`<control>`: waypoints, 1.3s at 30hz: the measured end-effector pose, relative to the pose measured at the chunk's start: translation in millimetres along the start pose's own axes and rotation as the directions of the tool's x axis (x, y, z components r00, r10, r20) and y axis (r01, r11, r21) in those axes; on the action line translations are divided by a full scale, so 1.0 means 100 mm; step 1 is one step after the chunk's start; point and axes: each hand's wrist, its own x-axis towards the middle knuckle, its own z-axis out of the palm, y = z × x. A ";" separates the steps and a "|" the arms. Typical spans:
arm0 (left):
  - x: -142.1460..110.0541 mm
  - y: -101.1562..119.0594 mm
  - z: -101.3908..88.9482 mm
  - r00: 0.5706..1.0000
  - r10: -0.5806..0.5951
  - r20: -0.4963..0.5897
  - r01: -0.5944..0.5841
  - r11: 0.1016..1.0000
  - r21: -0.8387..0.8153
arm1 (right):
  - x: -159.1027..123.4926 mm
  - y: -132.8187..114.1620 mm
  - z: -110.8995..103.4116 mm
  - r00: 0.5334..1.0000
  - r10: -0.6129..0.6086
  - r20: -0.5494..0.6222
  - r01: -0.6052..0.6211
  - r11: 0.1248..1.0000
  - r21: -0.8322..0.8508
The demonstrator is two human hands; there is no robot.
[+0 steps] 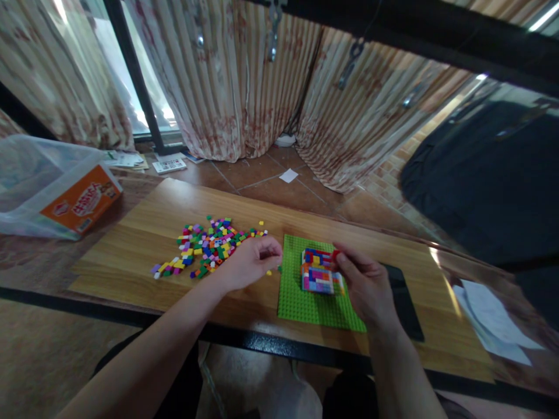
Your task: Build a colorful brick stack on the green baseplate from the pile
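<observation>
A green baseplate (292, 305) lies on the wooden board, carrying a low structure of many-coloured toy bricks (317, 279). My right hand (369, 288) is over the baseplate's right side, thumb and fingers pinching a small red brick (335, 256) at the structure's upper right edge. Whether that brick touches the structure, I cannot tell. My left hand (251, 265) hovers by the left edge of the baseplate, its fingers curled towards the thumb. What it holds, if anything, is too small to make out. Beside it spreads a pile of loose bricks (209, 247), partly covered by that hand.
A black tablet-like slab (404, 302) lies right of the baseplate, partly behind my right hand. Papers (495, 317) are at the far right. A clear plastic bin (48, 186) with an orange label stands at the left. Chains (273, 35) hang from a dark bar above.
</observation>
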 end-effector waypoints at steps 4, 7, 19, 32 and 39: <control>0.02 -0.06 -0.19 0.997 0.056 -0.061 -0.037 0.958 0.283 | 0.12 0.02 -0.39 0.988 -0.030 -0.148 0.013 0.993 -0.117; 0.02 -0.07 -0.26 0.995 0.069 -0.074 -0.029 0.894 0.448 | 0.15 0.08 -0.56 0.991 0.018 -0.133 -0.048 0.974 -0.221; 0.03 -0.12 -0.31 0.999 0.048 -0.008 -0.029 0.707 0.707 | 0.14 0.16 -0.51 0.997 0.076 -0.022 -0.079 0.954 -0.288; 0.01 -0.12 -0.31 0.999 0.032 0.003 -0.023 0.641 0.767 | 0.16 0.27 -0.51 0.984 0.177 0.029 -0.170 0.970 -0.172; 0.01 -0.14 -0.31 0.999 0.034 0.020 -0.037 0.605 0.795 | 0.17 0.29 -0.47 0.967 0.256 0.001 -0.255 0.965 -0.065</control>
